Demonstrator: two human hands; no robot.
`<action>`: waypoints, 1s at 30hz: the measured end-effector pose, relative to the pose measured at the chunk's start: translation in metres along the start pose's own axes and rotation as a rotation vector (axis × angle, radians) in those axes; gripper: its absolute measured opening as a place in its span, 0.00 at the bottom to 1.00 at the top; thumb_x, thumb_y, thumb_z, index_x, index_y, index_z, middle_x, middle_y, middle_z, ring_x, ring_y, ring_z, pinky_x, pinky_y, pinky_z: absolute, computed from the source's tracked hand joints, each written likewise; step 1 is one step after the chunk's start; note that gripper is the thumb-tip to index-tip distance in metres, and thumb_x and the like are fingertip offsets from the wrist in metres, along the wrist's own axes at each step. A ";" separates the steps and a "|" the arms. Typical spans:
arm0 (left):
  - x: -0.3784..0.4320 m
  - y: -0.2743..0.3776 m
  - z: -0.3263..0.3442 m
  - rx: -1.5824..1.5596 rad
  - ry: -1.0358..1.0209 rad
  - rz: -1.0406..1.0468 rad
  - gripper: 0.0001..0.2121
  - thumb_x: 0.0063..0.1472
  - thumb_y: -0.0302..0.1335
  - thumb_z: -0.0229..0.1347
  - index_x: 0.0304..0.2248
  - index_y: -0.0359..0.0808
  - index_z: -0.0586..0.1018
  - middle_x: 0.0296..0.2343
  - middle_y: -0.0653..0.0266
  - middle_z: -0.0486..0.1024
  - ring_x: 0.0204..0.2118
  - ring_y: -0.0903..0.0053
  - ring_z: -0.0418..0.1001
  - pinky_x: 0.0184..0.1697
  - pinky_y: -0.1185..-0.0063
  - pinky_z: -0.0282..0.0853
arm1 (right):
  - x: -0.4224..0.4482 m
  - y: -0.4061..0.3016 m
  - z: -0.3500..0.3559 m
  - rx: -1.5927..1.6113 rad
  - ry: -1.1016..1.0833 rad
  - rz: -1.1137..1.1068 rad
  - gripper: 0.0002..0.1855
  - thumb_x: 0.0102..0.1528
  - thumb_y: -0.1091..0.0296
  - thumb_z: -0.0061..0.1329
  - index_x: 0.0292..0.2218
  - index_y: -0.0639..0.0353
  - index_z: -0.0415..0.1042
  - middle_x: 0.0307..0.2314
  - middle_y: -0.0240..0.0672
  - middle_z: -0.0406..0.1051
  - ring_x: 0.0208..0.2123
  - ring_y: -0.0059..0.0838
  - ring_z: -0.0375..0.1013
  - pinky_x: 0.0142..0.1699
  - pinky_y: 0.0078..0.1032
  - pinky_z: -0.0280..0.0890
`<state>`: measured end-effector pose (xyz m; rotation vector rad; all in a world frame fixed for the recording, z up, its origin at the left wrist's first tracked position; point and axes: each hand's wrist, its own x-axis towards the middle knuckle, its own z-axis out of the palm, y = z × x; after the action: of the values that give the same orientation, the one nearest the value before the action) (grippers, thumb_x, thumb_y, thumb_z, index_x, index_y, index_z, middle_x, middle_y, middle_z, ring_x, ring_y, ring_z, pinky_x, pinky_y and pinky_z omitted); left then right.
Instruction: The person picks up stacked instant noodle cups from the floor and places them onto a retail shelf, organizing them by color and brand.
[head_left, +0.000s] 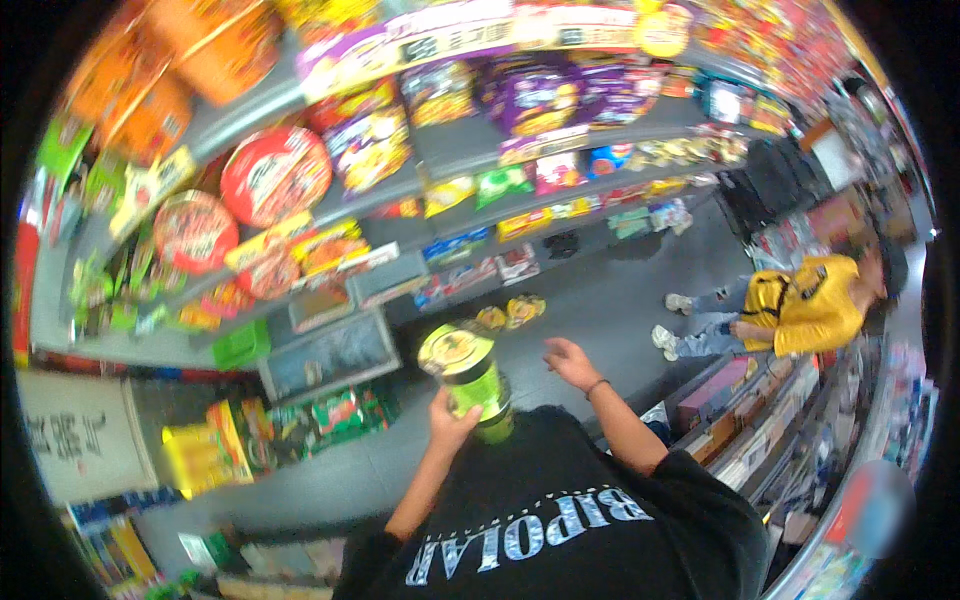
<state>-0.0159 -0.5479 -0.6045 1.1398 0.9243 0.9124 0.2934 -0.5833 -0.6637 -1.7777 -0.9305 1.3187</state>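
My left hand (451, 421) grips what looks like a short stack of green instant-noodle cups (487, 391), with a pale yellow-green lid on top. The cups stand upright in front of my black shirt (555, 487), their lower end near its collar. My right hand (574, 365) is to the right of the cups, apart from them. It is raised over the floor with its fingers loosely bent and nothing in them. Two yellow-and-black round packages (525, 310) lie low beside the shelf base, beyond the cups.
Tiered store shelves (450, 146) with snack bags and red-lidded noodle bowls (276, 176) run across the front. A person in yellow (817, 307) stands in the aisle at right. A grey crate (330, 358), yellow packages (196, 457) and a white carton (82, 439) are at left.
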 end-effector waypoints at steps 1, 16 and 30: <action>0.002 0.005 0.000 -0.003 0.001 -0.020 0.24 0.48 0.26 0.62 0.45 0.28 0.71 0.38 0.58 0.75 0.41 0.74 0.74 0.47 0.75 0.69 | 0.010 -0.006 -0.004 -0.043 0.026 -0.050 0.24 0.54 0.68 0.48 0.51 0.67 0.65 0.30 0.37 0.74 0.29 0.25 0.73 0.35 0.25 0.69; -0.052 0.032 -0.029 0.067 0.405 0.087 0.28 0.50 0.28 0.61 0.49 0.26 0.67 0.41 0.58 0.73 0.43 0.73 0.71 0.48 0.76 0.66 | 0.168 -0.216 -0.095 -0.090 0.555 -0.555 0.35 0.52 0.71 0.46 0.60 0.64 0.51 0.32 0.45 0.74 0.33 0.34 0.74 0.39 0.29 0.68; -0.078 0.071 -0.126 0.064 0.859 0.212 0.24 0.48 0.25 0.64 0.45 0.27 0.71 0.38 0.59 0.76 0.39 0.77 0.73 0.45 0.77 0.69 | 0.060 -0.301 0.207 0.107 -0.439 -0.694 0.09 0.55 0.75 0.48 0.39 0.62 0.70 0.30 0.31 0.73 0.31 0.21 0.71 0.38 0.20 0.68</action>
<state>-0.1685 -0.5668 -0.5466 0.8968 1.5415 1.6113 0.0676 -0.3610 -0.4732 -0.9389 -1.5095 1.2604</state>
